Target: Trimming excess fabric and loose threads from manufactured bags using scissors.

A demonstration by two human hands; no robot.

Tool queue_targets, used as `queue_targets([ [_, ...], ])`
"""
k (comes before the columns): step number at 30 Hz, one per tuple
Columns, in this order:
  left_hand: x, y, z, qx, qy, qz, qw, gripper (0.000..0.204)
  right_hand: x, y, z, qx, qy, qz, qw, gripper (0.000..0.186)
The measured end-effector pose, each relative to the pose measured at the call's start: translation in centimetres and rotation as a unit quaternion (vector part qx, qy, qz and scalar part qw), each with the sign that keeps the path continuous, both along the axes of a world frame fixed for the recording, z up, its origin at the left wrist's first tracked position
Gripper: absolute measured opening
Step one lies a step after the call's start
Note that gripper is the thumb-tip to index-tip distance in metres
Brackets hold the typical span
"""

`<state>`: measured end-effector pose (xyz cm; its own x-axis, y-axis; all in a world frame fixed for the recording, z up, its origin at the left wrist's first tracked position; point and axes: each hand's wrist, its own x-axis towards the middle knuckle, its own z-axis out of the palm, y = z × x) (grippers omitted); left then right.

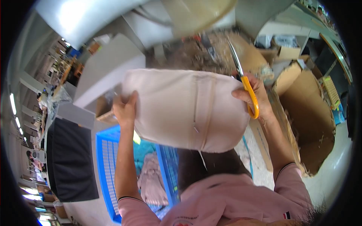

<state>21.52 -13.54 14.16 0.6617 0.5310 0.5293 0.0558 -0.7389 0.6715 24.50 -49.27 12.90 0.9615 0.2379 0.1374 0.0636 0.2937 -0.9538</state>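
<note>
A pale pink, ribbed fabric cover (166,109) with rounded corners is stretched out in front of me. Across its right half runs a zipper (195,109) with a small pull, and a loose white tail (203,159) dangles from the lower edge. My left hand (124,110) grips the cover's left edge, thumb on the near face. At the other end my right hand (258,92) pinches the right edge. That same hand also carries scissors with yellow handles (248,88), their blades pointing up and away; whether the blades are fully together I cannot tell.
Below my left forearm stands a blue plastic basket (164,169) with folded pinkish fabric (152,179) and teal cloth inside. A large torn cardboard box (311,113) is at my right. Far ahead are a grey-white machine table (109,67) and scraps; a black panel (71,162) stands left.
</note>
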Motion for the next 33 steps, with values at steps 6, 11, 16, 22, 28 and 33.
queue_targets([
  [6,-10.2,-15.0,-0.3,0.514,-0.048,-0.446,0.731,0.029,0.1,5.8,3.4,-0.240,-0.308,0.136,0.910,0.040],
  [11,-7.8,-22.1,-1.6,0.598,0.016,-0.406,0.690,0.033,-1.6,12.2,6.0,-0.279,-0.383,0.265,0.840,0.025],
  [16,-6.4,-16.8,-1.8,0.537,-0.028,-0.433,0.724,0.026,-4.4,14.6,9.5,-0.208,-0.552,0.230,0.774,0.030],
  [22,-5.7,-9.0,8.2,0.165,0.132,-0.365,0.907,0.016,-4.4,5.6,9.3,-0.117,-0.355,-0.084,0.924,0.049],
  [28,-4.8,-6.1,9.1,-0.193,0.052,-0.364,0.909,0.015,-6.1,0.1,-4.8,-0.266,-0.170,0.004,0.949,0.053],
  [33,-0.5,-6.6,7.4,-0.236,0.061,-0.384,0.891,0.011,-6.8,-1.0,-5.0,-0.127,0.021,-0.004,0.992,0.053],
])
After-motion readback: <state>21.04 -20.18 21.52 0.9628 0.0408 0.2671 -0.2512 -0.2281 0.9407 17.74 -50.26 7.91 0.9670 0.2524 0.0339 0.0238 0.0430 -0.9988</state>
